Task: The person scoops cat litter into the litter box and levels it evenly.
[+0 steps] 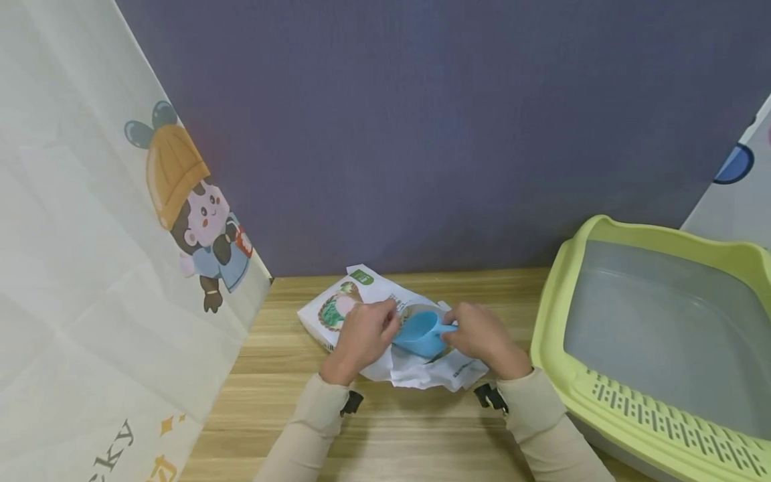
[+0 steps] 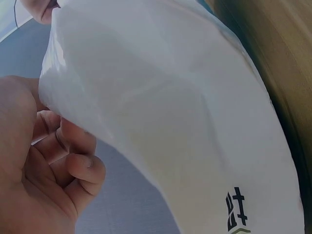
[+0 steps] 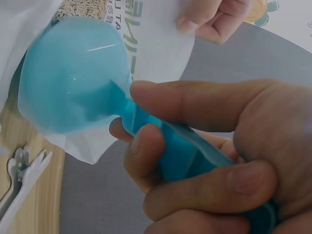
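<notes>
A white bag (image 1: 385, 284) with printed pictures lies on the wooden table, its mouth spread wide towards me. My left hand (image 1: 369, 333) pinches the bag's edge on the left; the left wrist view shows this hand (image 2: 53, 165) at the rim of the white film (image 2: 161, 97). Between both hands, at the bag's mouth, is a blue scoop (image 1: 419, 335). My right hand (image 1: 482, 335) grips its handle, thumb on top and fingers curled beneath. In the right wrist view the scoop's bowl (image 3: 73, 73) looks empty, and tan pellets (image 3: 83, 9) show inside the bag behind it.
To the right stands a grey litter box with a yellow-green rim (image 1: 551, 308) and a slotted front ledge. A dark blue-grey panel (image 1: 421, 134) rises behind the table (image 1: 271, 375). On the left hangs a pale curtain (image 1: 78, 201) with a cartoon figure.
</notes>
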Demonstrator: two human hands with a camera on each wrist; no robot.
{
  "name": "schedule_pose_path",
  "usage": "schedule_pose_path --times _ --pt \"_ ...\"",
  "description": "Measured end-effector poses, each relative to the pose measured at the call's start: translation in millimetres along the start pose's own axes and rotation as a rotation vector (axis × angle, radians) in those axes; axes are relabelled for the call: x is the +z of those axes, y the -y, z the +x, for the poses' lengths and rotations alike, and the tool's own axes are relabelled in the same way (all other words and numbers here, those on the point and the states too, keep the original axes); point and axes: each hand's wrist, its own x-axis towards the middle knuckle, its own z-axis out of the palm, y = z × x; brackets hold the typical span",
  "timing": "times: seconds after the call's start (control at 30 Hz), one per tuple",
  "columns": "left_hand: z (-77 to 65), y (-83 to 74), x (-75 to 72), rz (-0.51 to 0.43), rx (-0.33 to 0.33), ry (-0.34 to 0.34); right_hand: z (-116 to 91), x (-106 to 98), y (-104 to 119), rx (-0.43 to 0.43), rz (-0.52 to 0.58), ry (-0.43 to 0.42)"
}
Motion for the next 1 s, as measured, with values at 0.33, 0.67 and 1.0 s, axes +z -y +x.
schedule_pose_path --times 0.33,0.67,1.0 --pt "-1.2 2.9 -1.1 -0.011 0.006 -0.006 4 12 6 -0.041 0.006 -0.054" --pt "-1.6 4.1 -3.0 -0.024 0.015 -0.015 11 23 9 -0.018 -0.016 -0.114" --pt "-2.0 6.7 -2.7 -0.023 -0.009 0.002 6 15 7 0.047 0.001 -0.037"
